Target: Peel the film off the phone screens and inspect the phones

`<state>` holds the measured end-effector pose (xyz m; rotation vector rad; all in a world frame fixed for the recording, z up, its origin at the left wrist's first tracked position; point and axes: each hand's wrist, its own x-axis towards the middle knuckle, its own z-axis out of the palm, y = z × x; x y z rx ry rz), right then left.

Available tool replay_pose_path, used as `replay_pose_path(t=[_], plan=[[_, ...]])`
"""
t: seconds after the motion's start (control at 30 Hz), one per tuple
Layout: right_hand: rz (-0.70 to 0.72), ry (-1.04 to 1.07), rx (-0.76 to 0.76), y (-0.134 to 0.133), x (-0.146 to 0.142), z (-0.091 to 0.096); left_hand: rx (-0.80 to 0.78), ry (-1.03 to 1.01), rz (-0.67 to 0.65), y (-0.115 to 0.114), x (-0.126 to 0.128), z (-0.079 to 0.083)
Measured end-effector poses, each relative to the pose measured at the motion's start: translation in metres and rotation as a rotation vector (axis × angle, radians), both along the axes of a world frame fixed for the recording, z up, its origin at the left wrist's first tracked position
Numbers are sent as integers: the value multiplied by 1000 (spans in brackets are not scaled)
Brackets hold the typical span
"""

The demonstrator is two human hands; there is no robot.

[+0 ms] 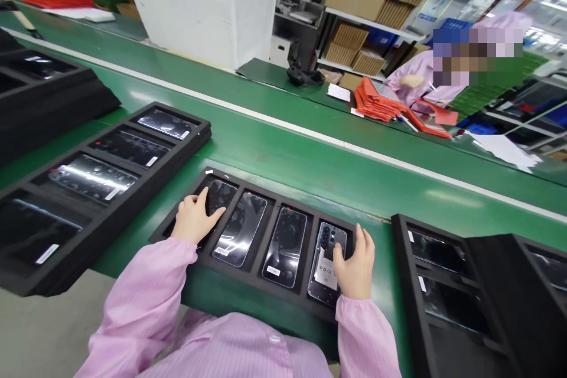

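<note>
A black foam tray (254, 279) lies in front of me on the green bench, with a phone in each compartment. My left hand (195, 217) rests at the leftmost phone (220, 196), thumb and index finger spread over it; its lower part is hidden. Beside it lie two phones, screen up, the second phone (243, 227) and the third phone (286, 247), each with a small white label. The rightmost phone (325, 260) is back up, showing cameras and a white sticker. My right hand (358, 261) is open there, thumb over the phone's edge, fingers along the tray's right wall.
Left stands another foam tray of phones (106, 201), with more black foam (53, 106) behind. To the right are further phone trays (401, 260). Across the bench, a co-worker in pink (410, 80) is near orange pouches (376, 100). A white line (301, 128) runs along the bench.
</note>
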<state>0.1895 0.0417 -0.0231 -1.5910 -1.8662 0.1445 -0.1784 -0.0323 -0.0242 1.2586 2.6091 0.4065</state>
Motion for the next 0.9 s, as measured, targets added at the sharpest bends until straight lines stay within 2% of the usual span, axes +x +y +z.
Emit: replay_pose_path(t=[0.13,0.2,0.33,0.4,0.5,0.57,0.73,0.83,0.9], plan=[[-89,-41,-185,3,8,-13,16,-203,-34,-4,-15,16],[-97,-57,-216,6,11,-15,70,-258,-75,-12,-20,26],[-66,-103,-21,-2,1,-6,248,-104,-89,-27,-17,46],[59,-100,49,-12,-15,0,340,77,-61,-29,-11,49],[311,-117,-46,-29,-50,3,352,275,-64,-25,3,40],[361,-181,-127,-37,-74,1,275,271,-96,-21,12,27],[231,-424,-270,-41,-109,14,144,109,-155,-22,19,-3],[179,-503,-345,-39,-113,25,179,89,-154,-26,21,-6],[179,-450,-385,-38,-110,27,250,129,-205,-26,30,-3]])
